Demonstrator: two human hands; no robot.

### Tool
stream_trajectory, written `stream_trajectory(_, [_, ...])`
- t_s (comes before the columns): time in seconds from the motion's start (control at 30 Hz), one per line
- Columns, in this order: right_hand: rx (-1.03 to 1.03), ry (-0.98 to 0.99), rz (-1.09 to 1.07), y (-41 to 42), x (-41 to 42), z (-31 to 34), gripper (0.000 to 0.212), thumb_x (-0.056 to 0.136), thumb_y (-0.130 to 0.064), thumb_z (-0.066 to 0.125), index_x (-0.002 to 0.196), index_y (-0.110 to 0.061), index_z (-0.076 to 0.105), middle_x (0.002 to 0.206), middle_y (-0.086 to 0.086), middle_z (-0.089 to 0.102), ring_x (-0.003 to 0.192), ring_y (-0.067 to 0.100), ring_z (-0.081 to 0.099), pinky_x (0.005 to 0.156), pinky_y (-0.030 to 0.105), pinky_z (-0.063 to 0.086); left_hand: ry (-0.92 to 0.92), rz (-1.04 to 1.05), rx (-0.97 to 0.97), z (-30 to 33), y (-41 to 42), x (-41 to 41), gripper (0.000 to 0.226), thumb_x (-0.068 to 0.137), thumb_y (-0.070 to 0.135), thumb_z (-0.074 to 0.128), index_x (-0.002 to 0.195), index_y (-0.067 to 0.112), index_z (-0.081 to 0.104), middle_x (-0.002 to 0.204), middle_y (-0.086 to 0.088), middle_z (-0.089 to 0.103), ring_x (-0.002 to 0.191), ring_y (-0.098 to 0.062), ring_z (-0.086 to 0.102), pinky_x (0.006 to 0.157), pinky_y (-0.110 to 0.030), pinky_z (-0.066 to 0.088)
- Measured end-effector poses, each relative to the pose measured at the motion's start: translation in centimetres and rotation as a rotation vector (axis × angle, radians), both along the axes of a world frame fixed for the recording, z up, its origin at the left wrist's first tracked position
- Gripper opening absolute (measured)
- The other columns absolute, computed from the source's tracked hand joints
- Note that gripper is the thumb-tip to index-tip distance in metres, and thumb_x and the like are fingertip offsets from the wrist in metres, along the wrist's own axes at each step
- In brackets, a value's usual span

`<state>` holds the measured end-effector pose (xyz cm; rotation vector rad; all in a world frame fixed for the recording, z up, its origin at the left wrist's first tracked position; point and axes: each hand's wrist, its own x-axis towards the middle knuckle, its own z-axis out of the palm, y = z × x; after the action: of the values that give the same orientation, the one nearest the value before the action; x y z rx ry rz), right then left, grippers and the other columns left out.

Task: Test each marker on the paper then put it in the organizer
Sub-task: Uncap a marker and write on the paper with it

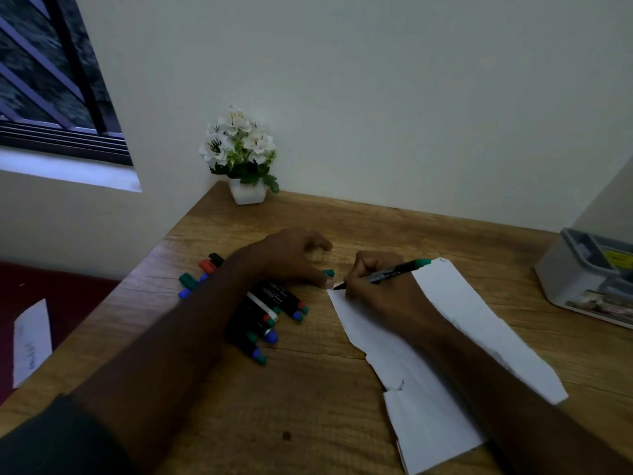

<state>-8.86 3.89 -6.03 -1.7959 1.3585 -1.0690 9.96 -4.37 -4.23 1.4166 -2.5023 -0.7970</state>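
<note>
- Head view: the right hand [373, 279] is seen closed around a green-ended marker [394, 273] in a writing grip, with the dark tip set down at the near-left corner of the paper [479, 323].
- The marker's long axis is laid from roughly 8 o'clock at the tip to 2 o'clock at the green tail, so the tail is pointed toward the organizer [589, 279].
- The organizer, a grey box with compartments, is found at about 3 o'clock from the right hand, well apart from it, by the right edge of the desk [308, 406]. It is judged that the coming move is a carry to the right across the paper, and that the right hand is much the nearer of the two.
- The left hand [291, 258] is rested palm down with fingers loosely curled, its thumb beside the paper's corner; a green cap [328, 272] is seen just past the thumb, but whether it is gripped cannot be told.
- The untested markers [267, 317] are piled under and beside the left wrist, at about 8 o'clock from the tip, their long axes mostly running from 10 to 4 o'clock.
- No ink mark at the tip can be made out, so the test stroke is judged as not yet finished.
</note>
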Motion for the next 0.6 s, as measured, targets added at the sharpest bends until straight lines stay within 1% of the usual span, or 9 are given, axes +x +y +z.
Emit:
stream_trajectory(0.03, [-0.005, 0.003, -0.002, 0.09, 0.09, 0.05, 0.019, 0.083, -0.007, 0.069, 0.069, 0.004, 0.063, 0.067, 0.006, 0.062, 0.058, 0.005, 0.052, 0.052, 0.017, 0.039, -0.018, -0.006, 0.001, 0.13, -0.07, -0.07, 0.077, 0.070, 0.051, 0.078, 0.138, 0.031, 0.047, 0.153, 0.003, 0.034, 0.136, -0.020, 0.038, 0.109, -0.038, 0.037])
stream_trajectory(0.1, [-0.034, 0.000, -0.012, 0.30, 0.26, 0.03, 0.021, 0.084, 0.001, 0.066, 0.066, 0.006, 0.058, 0.065, 0.012, 0.059, 0.056, 0.004, 0.048, 0.050, 0.016, 0.036, -0.035, -0.016, -0.001, 0.21, -0.14, -0.15, 0.078, 0.072, 0.049, 0.077, 0.141, 0.029, 0.045, 0.154, 0.001, 0.031, 0.137, -0.021, 0.035, 0.110, -0.036, 0.035])
stream_trajectory(0.2, [-0.042, -0.001, -0.031, 0.39, 0.43, -0.07, 0.022, 0.085, 0.002, 0.063, 0.065, 0.006, 0.054, 0.065, 0.019, 0.058, 0.056, 0.006, 0.046, 0.050, 0.015, 0.034, -0.042, -0.020, 0.002, 0.03, -0.26, -0.07, 0.079, 0.072, 0.050, 0.077, 0.142, 0.030, 0.043, 0.156, 0.001, 0.028, 0.139, -0.021, 0.034, 0.110, -0.035, 0.034])
stream_trajectory(0.3, [-0.042, 0.021, -0.035, 0.42, 0.44, 0.01, 0.022, 0.086, 0.000, 0.063, 0.067, 0.006, 0.055, 0.068, 0.019, 0.060, 0.058, 0.009, 0.048, 0.051, 0.017, 0.035, -0.046, -0.019, 0.016, -0.01, -0.39, 0.07, 0.079, 0.073, 0.050, 0.076, 0.142, 0.032, 0.043, 0.157, 0.002, 0.027, 0.139, -0.021, 0.033, 0.111, -0.037, 0.034])
stream_trajectory(0.4, [-0.051, 0.054, -0.038, 0.49, 0.44, 0.09, 0.020, 0.087, -0.002, 0.063, 0.071, 0.009, 0.058, 0.071, 0.020, 0.061, 0.058, 0.007, 0.048, 0.051, 0.016, 0.036, -0.052, -0.023, 0.007, -0.05, -0.52, 0.06, 0.078, 0.073, 0.051, 0.076, 0.142, 0.033, 0.043, 0.156, 0.002, 0.028, 0.141, -0.021, 0.031, 0.112, -0.039, 0.032])
stream_trajectory(0.47, [-0.051, 0.061, -0.038, 0.30, 0.42, -0.07, 0.020, 0.086, -0.002, 0.064, 0.070, 0.007, 0.058, 0.070, 0.019, 0.061, 0.058, 0.008, 0.048, 0.051, 0.017, 0.036, -0.060, -0.020, 0.011, -0.17, -0.64, 0.08, 0.079, 0.073, 0.053, 0.075, 0.142, 0.034, 0.042, 0.157, 0.002, 0.027, 0.141, -0.022, 0.029, 0.113, -0.039, 0.031])
stream_trajectory(0.53, [-0.051, 0.064, -0.040, 0.19, 0.44, -0.17, 0.020, 0.086, -0.002, 0.064, 0.068, 0.005, 0.058, 0.069, 0.018, 0.061, 0.057, 0.006, 0.048, 0.050, 0.015, 0.035, -0.068, -0.015, 0.012, -0.32, -0.68, 0.09, 0.080, 0.072, 0.055, 0.074, 0.142, 0.036, 0.041, 0.157, 0.002, 0.026, 0.142, -0.022, 0.027, 0.114, -0.042, 0.030])
stream_trajectory(0.6, [-0.047, 0.065, -0.043, 0.24, 0.45, -0.16, 0.022, 0.086, -0.006, 0.065, 0.068, 0.004, 0.058, 0.068, 0.017, 0.061, 0.056, 0.005, 0.047, 0.050, 0.015, 0.035, -0.075, -0.019, 0.004, -0.44, -0.75, 0.04, 0.080, 0.072, 0.055, 0.074, 0.142, 0.036, 0.040, 0.157, 0.002, 0.025, 0.143, -0.022, 0.025, 0.115, -0.044, 0.029])
